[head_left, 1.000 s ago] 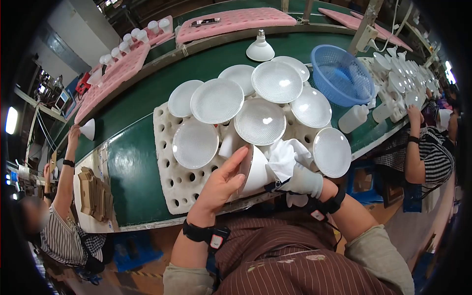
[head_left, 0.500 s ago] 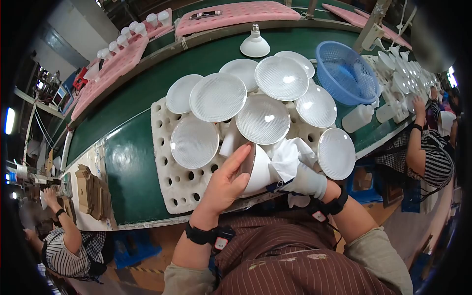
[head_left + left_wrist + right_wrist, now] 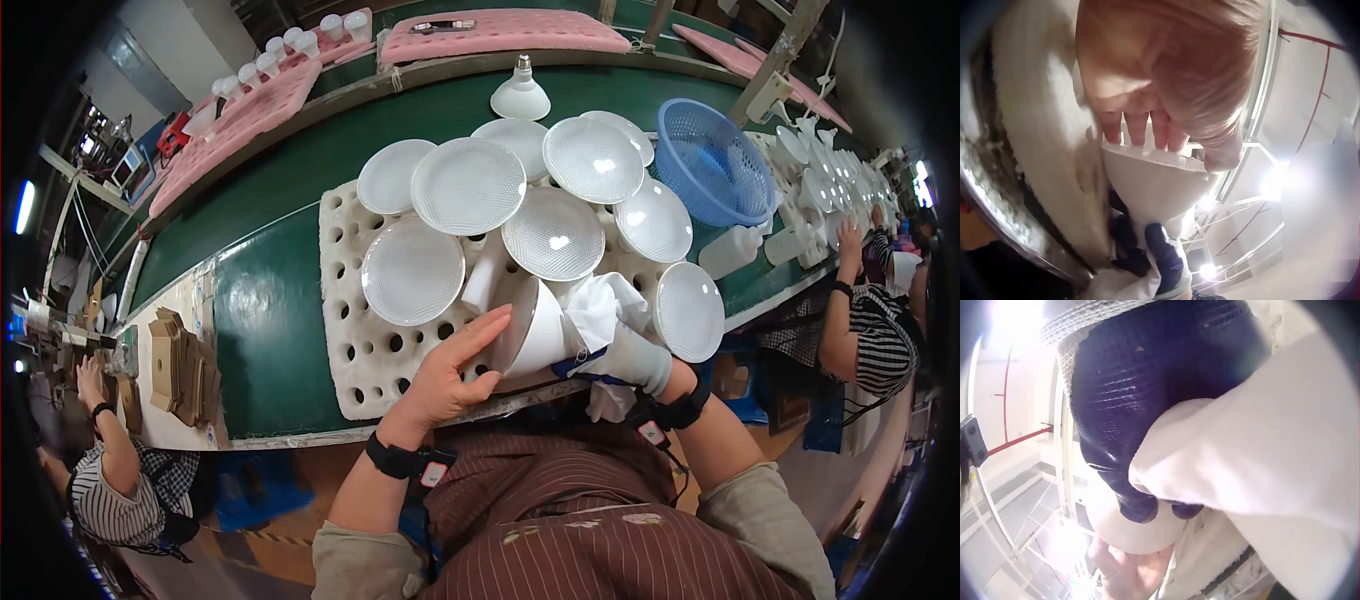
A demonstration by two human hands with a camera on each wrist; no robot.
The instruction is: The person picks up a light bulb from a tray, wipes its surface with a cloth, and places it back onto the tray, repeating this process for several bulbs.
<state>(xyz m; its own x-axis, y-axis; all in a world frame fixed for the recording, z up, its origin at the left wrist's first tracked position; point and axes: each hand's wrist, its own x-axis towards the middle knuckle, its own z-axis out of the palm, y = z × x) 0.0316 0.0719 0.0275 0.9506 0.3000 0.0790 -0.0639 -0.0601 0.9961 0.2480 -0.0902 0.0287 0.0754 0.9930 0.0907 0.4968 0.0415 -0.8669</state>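
Observation:
A white reflector lamp bulb lies tilted between both hands at the front of a white foam tray. My bare left hand grips it by the wide rim, fingers at the far side and thumb at the near edge. In the left wrist view, the bulb's cone narrows toward dark blue glove fingers. My gloved right hand holds the narrow end together with a bunched white cloth, which hides the bulb's base. The cloth covers much of the right wrist view.
Several reflector bulbs stand face-up in the tray. Behind them, one bulb stands base-up on the green surface. To the right are a blue basket and a white bottle. Cardboard pieces lie left. Other people work either side.
The head view has shifted slightly, while both hands keep their hold on the bulb. At left, another person's arm has come down from a white cone-shaped lamp, which is gone from the green surface.

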